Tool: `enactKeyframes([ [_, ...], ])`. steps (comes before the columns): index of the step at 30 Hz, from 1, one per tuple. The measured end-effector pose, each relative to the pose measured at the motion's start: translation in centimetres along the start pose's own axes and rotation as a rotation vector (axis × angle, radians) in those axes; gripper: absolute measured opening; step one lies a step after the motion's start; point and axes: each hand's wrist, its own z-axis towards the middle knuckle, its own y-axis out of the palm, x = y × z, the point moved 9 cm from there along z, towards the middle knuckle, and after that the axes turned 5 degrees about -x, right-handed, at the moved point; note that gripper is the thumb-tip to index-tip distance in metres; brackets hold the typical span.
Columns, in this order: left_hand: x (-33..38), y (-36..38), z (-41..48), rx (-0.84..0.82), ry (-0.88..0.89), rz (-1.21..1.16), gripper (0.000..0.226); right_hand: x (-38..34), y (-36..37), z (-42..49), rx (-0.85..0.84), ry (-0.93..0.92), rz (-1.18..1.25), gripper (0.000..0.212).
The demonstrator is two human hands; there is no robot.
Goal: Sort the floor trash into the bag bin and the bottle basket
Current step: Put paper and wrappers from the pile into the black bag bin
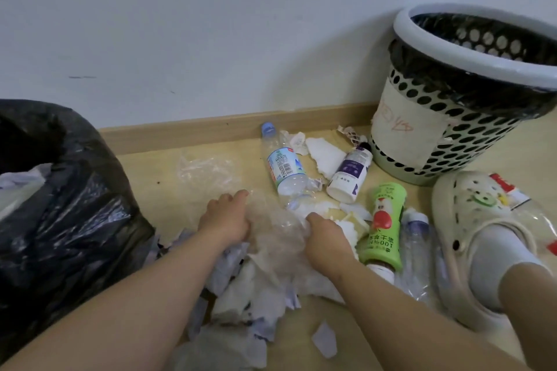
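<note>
My left hand [226, 217] and my right hand [324, 238] both grip a crumpled clear plastic bag [277, 229] on top of a heap of torn paper and tissue [250, 295]. A clear water bottle [284, 166] lies just beyond the hands. A white bottle with a purple label [349, 175], a green bottle [384, 226] and a small clear bottle [417, 253] lie to the right. The black bag bin [60, 205] stands at the left. The perforated basket [461, 93] with a black liner stands at the back right.
A second clear plastic sheet [208, 172] lies by the wooden skirting board [211, 129]. My foot in a cream clog [482, 238] rests at the right, next to the bottles. A loose paper scrap [324, 339] lies on the floor near me.
</note>
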Motion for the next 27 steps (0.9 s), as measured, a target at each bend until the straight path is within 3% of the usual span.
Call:
enactKeyframes([
  [7, 0.0, -1.6, -1.5, 0.106, 0.025, -0.209, 0.028, 0.3, -1.3, 0.1, -0.009, 0.012, 0.081, 0.021],
  [13, 0.9, -9.7, -7.4, 0.286, 0.145, -0.331, 0.016, -1.1, -6.8, -4.7, 0.165, -0.035, 0.266, 0.035],
  [18, 2.2, -15.0, -14.9, 0.359, 0.224, -0.487, 0.019, -3.9, -11.3, -9.5, 0.247, -0.113, 0.523, 0.029],
  [22, 1.6, -17.0, -20.5, 0.369, 0.257, -0.694, 0.007, -6.4, -12.9, -14.4, 0.292, -0.169, 0.749, 0.028],
  [27, -0.6, -17.1, -26.0, 0.381, 0.232, -0.959, 0.024, -10.8, -12.4, -19.7, 0.232, -0.334, 0.875, 0.029],
])
